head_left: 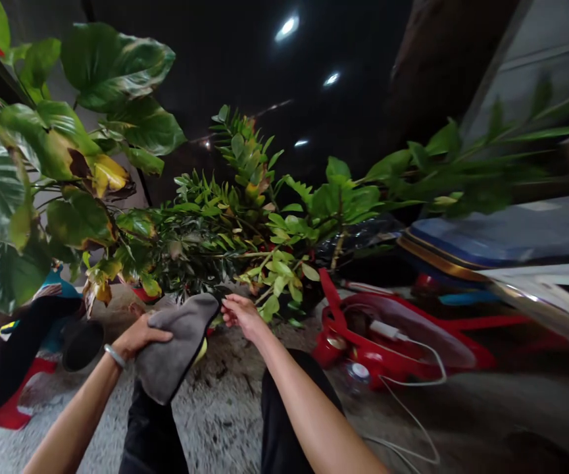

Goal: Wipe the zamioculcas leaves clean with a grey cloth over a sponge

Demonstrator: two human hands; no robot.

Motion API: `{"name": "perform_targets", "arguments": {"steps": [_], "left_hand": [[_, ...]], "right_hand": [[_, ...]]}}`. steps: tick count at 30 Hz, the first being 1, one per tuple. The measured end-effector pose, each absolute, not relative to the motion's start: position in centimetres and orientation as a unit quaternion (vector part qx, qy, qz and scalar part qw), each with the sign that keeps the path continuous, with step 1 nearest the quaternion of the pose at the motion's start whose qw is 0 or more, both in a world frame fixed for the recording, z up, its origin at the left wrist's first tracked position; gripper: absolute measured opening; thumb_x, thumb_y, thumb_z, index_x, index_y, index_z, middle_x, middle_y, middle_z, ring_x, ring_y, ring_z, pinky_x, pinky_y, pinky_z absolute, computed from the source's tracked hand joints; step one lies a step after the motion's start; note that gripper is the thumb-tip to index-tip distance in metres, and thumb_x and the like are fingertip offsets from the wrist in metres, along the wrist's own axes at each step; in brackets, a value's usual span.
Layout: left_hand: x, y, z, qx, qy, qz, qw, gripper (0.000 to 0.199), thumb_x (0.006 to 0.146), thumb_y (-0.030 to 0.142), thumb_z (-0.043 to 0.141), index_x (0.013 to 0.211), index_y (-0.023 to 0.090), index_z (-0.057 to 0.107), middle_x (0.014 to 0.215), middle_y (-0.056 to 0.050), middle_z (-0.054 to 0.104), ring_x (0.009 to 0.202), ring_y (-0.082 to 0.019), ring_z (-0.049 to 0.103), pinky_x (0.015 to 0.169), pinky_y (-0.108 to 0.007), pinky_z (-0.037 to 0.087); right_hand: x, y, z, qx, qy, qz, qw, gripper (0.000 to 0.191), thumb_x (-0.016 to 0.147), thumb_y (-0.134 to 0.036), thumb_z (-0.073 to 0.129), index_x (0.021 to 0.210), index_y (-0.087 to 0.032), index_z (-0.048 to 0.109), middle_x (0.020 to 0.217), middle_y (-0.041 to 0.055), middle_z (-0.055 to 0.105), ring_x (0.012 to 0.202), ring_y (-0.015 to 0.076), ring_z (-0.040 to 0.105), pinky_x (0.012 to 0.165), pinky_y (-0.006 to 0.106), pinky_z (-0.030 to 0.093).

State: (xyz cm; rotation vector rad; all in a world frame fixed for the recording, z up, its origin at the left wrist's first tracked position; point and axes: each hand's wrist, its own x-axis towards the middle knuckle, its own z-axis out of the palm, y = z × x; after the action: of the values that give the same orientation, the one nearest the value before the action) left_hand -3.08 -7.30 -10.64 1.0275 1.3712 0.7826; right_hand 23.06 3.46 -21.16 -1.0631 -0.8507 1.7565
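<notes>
A grey cloth (178, 342) with a dark edge and a yellowish underside hangs from my left hand (141, 339), whose thumb lies on top of it. Just right of the cloth's upper corner is my right hand (241, 315), its fingers curled and pinched together close to leaves; whatever lies between the fingertips is too small to tell. Green plants (279, 230) with some yellowed leaves stand in front of both hands.
A large-leaved plant (131, 72) with brown-edged leaves rises at the left. On the right sit a red basket (397, 359) with a white charger and cable, a bottle (360, 374), and a blue-edged stack (501, 230). A dark pot (83, 345) stands at the left.
</notes>
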Motion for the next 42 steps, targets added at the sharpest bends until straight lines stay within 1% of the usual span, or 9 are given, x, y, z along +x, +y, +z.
{"name": "perform_targets", "arguments": {"steps": [5,8,13,16,21,25,33,39,42], "left_hand": [[-5.6,-4.0,-4.7,0.370,0.592,0.534,0.477,0.056,0.057,0.036,0.098,0.108,0.023,0.080,0.105,-0.012,0.085,0.110,-0.041,0.077,0.095,-0.049,0.060],[-5.2,-1.9,-5.7,0.312,0.613,0.604,0.403,0.050,0.053,0.035,0.098,0.096,0.024,0.076,0.093,-0.010,0.084,0.108,-0.038,0.078,0.093,-0.047,0.060],[-3.0,-5.2,-11.5,0.384,0.632,0.405,0.538,0.047,0.051,0.036,0.099,0.092,0.019,0.081,0.089,-0.011,0.084,0.091,-0.035,0.079,0.088,-0.045,0.060],[-2.5,-6.8,-10.2,0.440,0.580,0.346,0.591,0.053,0.053,0.036,0.100,0.102,0.020,0.084,0.100,-0.011,0.085,0.099,-0.037,0.079,0.092,-0.044,0.059],[-0.8,-1.8,-2.0,0.473,0.519,0.537,0.468,0.052,0.060,0.035,0.097,0.107,0.020,0.082,0.112,-0.011,0.084,0.112,-0.038,0.074,0.094,-0.042,0.058],[1.6,2.2,-1.8,0.417,0.537,0.621,0.391,0.041,0.062,0.029,0.093,0.099,0.017,0.079,0.091,-0.003,0.084,0.097,-0.030,0.074,0.088,-0.038,0.058],[1.2,-3.4,-7.8,0.511,0.560,0.306,0.576,0.045,0.051,0.034,0.098,0.092,0.019,0.086,0.092,-0.010,0.084,0.095,-0.039,0.077,0.090,-0.046,0.057],[0.6,1.6,-2.3,0.446,0.542,0.577,0.419,0.041,0.061,0.039,0.094,0.097,0.023,0.082,0.110,-0.011,0.085,0.110,-0.039,0.074,0.093,-0.047,0.058],[1.7,2.9,-3.9,0.420,0.568,0.577,0.409,0.042,0.060,0.034,0.093,0.098,0.020,0.080,0.100,-0.009,0.085,0.105,-0.034,0.075,0.091,-0.043,0.058]], "right_hand": [[22.9,3.6,-21.0,-0.422,-0.328,0.714,0.452,0.020,0.076,-0.022,0.080,0.076,-0.020,0.060,0.059,-0.0011,0.070,0.041,0.0108,0.058,0.037,0.019,0.046],[22.5,3.4,-20.8,-0.420,-0.324,0.713,0.458,0.019,0.076,-0.021,0.080,0.077,-0.020,0.061,0.059,-0.0015,0.070,0.041,0.0104,0.058,0.038,0.019,0.047],[23.0,3.1,-20.6,-0.424,-0.328,0.705,0.463,0.021,0.076,-0.022,0.081,0.074,-0.020,0.060,0.058,-0.0026,0.069,0.042,0.0098,0.059,0.040,0.018,0.047],[23.6,3.1,-20.8,-0.417,-0.339,0.705,0.462,0.023,0.074,-0.025,0.084,0.074,-0.020,0.061,0.060,-0.0026,0.069,0.043,0.0100,0.059,0.041,0.019,0.048],[23.5,3.2,-20.8,-0.419,-0.342,0.702,0.464,0.022,0.073,-0.025,0.083,0.072,-0.019,0.062,0.059,-0.0016,0.070,0.043,0.0099,0.059,0.042,0.019,0.049],[22.9,3.3,-20.6,-0.424,-0.333,0.707,0.458,0.018,0.073,-0.021,0.079,0.072,-0.020,0.061,0.057,-0.0020,0.069,0.041,0.0099,0.058,0.042,0.020,0.049],[23.6,3.6,-21.1,-0.426,-0.337,0.713,0.445,0.016,0.071,-0.018,0.075,0.067,-0.020,0.060,0.048,-0.0040,0.062,0.040,0.0108,0.056,0.041,0.020,0.047],[23.1,3.6,-21.1,-0.419,-0.337,0.710,0.454,0.014,0.073,-0.019,0.078,0.072,-0.019,0.063,0.059,-0.0001,0.070,0.043,0.0104,0.059,0.042,0.020,0.049],[22.6,3.5,-21.2,-0.424,-0.332,0.710,0.454,0.017,0.071,-0.020,0.080,0.074,-0.019,0.063,0.059,-0.0009,0.070,0.043,0.0108,0.060,0.042,0.020,0.048]]}}
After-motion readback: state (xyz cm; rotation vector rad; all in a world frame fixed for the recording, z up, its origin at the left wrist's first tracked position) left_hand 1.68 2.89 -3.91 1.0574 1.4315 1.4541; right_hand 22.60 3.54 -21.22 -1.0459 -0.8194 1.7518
